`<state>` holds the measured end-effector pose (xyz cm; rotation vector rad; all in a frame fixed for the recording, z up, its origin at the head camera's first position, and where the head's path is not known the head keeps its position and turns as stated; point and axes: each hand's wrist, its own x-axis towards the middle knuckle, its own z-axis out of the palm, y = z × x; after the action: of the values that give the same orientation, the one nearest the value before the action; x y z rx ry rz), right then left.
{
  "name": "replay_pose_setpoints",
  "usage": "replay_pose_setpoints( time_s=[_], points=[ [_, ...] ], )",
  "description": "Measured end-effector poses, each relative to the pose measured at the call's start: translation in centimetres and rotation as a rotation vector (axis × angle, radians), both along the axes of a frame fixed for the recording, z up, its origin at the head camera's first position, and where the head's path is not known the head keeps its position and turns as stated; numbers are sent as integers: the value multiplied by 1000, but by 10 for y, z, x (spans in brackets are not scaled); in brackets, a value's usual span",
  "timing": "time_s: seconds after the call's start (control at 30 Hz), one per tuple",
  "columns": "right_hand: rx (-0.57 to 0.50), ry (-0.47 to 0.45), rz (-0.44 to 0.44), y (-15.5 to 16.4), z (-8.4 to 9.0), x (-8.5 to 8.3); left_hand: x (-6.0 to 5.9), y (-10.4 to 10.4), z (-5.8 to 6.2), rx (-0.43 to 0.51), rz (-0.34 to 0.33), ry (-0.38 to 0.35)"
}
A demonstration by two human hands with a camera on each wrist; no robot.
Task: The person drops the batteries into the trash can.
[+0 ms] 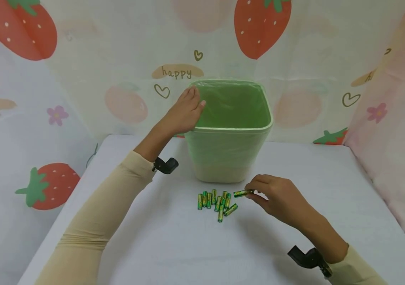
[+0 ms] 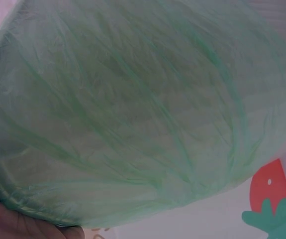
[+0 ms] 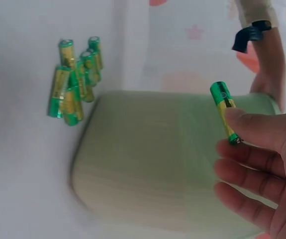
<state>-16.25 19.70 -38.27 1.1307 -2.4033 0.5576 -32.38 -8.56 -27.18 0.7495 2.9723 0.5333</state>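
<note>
A pale bin lined with a green bag (image 1: 231,130) stands at the middle back of the white table (image 1: 174,245). My left hand (image 1: 185,111) rests on its left rim, fingers over the edge; the left wrist view shows the bag's wrinkled inside (image 2: 133,114). In front of the bin lies a cluster of several green and yellow batteries (image 1: 216,200), also seen in the right wrist view as the battery cluster (image 3: 75,79). My right hand (image 1: 277,198) pinches one battery (image 1: 242,193) by its end, just right of the cluster; the held battery (image 3: 224,110) sticks out past my thumb.
Strawberry-print cloth walls (image 1: 28,103) close in the table on the left, back and right. The table's front half is bare white surface. A black strap clip (image 1: 165,165) sits on my left wrist and another (image 1: 309,259) on my right.
</note>
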Motion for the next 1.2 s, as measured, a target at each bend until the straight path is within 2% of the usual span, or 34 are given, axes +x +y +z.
replay_pose_setpoints(
  time_s=[0.13, 0.7, 0.93, 1.2],
  points=[
    [-8, 52, 19, 2, 14, -2, -1, 1, 1, -4, -5, 1],
    [-61, 172, 42, 3, 67, 1, -3, 4, 0, -10, -9, 1],
    [-64, 196, 12, -1, 87, 1, -1, 4, 2, -18, -22, 10],
    [-129, 252, 2, -4, 108, -7, -3, 6, 1, -9, -18, 0]
  ],
)
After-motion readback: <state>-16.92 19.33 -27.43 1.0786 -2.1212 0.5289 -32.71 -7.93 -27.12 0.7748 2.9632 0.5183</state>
